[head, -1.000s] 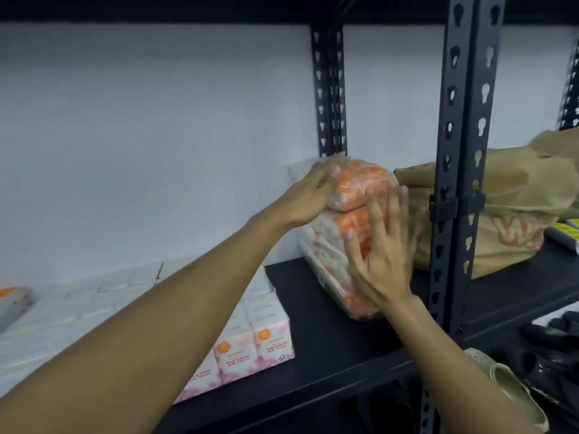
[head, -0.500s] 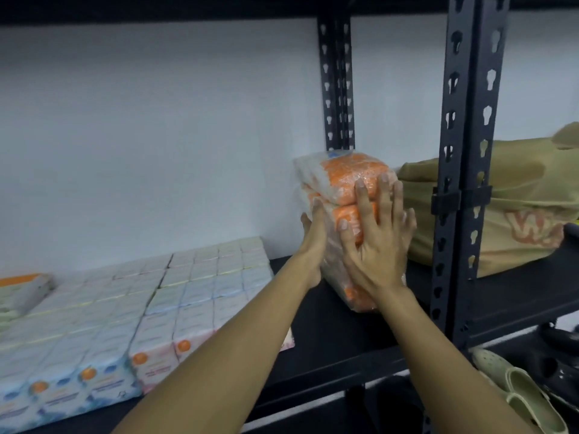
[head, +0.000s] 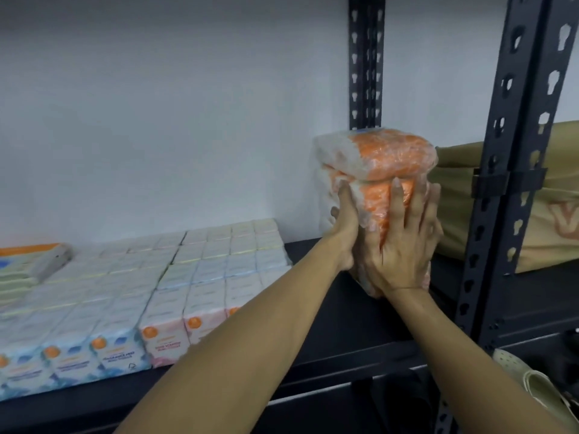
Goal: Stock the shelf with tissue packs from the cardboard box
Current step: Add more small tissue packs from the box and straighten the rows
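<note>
A clear-wrapped bundle of orange and white tissue packs (head: 385, 155) stands upright on the black shelf (head: 316, 327), close to the back wall. My left hand (head: 343, 228) presses against the bundle's left side, thumb up along its front corner. Spread flat on its front face is my right hand (head: 404, 245), fingers straight and pointing up. The lower part of the bundle is hidden behind my hands. Several small tissue packs (head: 194, 277) with blue and pink fronts lie in tight rows on the left of the shelf. The cardboard box is out of view.
A black perforated upright (head: 513, 183) stands just right of the bundle, with a brown paper bag (head: 454, 198) behind it on the neighbouring shelf. Another upright (head: 366, 57) runs up the back wall. A pale sandal (head: 539, 389) lies below at the right.
My left hand came down from the bundle's top to its left side. The bundle now stands straighter and nearer the wall. My view has shifted left, showing more rows of small packs.
</note>
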`<action>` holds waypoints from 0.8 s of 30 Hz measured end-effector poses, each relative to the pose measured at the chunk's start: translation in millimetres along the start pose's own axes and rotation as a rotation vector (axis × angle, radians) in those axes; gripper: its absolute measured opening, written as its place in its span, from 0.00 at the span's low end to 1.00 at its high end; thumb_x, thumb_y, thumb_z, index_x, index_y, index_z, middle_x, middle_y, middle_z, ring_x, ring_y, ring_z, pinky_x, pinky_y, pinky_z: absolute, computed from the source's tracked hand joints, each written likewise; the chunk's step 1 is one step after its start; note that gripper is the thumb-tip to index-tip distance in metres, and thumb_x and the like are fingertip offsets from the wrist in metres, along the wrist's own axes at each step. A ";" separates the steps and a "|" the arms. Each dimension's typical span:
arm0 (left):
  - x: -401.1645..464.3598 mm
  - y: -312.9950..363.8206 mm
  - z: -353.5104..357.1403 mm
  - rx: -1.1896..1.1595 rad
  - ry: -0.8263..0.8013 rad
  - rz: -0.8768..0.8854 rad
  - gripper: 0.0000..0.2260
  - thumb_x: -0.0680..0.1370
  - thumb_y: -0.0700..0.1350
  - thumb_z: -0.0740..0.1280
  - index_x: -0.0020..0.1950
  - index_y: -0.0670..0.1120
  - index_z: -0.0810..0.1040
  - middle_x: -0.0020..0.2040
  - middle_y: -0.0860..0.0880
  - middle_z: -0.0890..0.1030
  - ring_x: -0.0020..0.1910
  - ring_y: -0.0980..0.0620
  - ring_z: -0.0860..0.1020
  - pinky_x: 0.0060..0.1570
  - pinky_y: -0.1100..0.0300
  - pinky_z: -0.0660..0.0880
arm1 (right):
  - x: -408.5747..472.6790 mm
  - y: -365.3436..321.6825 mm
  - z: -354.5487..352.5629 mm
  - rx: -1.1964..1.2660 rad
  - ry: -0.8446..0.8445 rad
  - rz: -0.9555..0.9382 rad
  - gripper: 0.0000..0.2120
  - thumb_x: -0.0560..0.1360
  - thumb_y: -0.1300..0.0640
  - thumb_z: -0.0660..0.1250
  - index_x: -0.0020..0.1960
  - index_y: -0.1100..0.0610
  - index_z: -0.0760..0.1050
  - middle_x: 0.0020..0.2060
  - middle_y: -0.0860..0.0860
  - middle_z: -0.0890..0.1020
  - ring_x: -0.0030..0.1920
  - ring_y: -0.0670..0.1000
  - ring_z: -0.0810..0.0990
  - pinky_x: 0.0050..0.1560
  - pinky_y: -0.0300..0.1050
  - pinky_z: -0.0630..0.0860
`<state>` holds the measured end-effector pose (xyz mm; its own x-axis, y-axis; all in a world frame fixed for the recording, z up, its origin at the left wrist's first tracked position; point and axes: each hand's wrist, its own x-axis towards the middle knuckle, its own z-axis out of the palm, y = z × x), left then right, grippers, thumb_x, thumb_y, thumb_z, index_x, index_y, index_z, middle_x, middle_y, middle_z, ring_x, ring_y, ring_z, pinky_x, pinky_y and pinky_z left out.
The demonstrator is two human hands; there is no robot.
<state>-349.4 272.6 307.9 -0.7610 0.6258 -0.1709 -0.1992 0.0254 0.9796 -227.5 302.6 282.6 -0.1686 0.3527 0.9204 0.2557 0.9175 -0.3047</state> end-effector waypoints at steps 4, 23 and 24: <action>-60.0 21.4 -9.7 0.095 -0.067 -0.053 0.66 0.45 0.91 0.48 0.80 0.64 0.60 0.78 0.41 0.68 0.74 0.34 0.68 0.68 0.27 0.61 | -2.5 -2.9 -12.0 0.008 -0.084 0.004 0.34 0.81 0.39 0.48 0.83 0.52 0.49 0.82 0.57 0.48 0.81 0.59 0.45 0.75 0.61 0.55; -368.3 54.5 -308.9 0.573 0.356 0.327 0.28 0.80 0.71 0.52 0.72 0.57 0.69 0.73 0.52 0.72 0.71 0.50 0.72 0.73 0.45 0.67 | -62.5 -249.5 -86.1 0.445 -0.350 0.216 0.24 0.72 0.50 0.60 0.63 0.59 0.77 0.61 0.59 0.80 0.64 0.63 0.73 0.64 0.63 0.69; -381.9 53.7 -334.0 0.589 0.410 0.321 0.27 0.81 0.70 0.52 0.72 0.56 0.69 0.74 0.52 0.72 0.71 0.49 0.72 0.73 0.45 0.67 | -59.0 -273.7 -81.9 0.461 -0.410 0.166 0.23 0.73 0.50 0.60 0.63 0.59 0.77 0.61 0.59 0.81 0.63 0.63 0.74 0.64 0.62 0.69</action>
<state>-275.6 -225.4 390.6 -0.9160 0.3375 0.2169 0.3417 0.3730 0.8626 -209.6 15.6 331.7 -0.5359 0.4549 0.7113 -0.1110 0.7972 -0.5935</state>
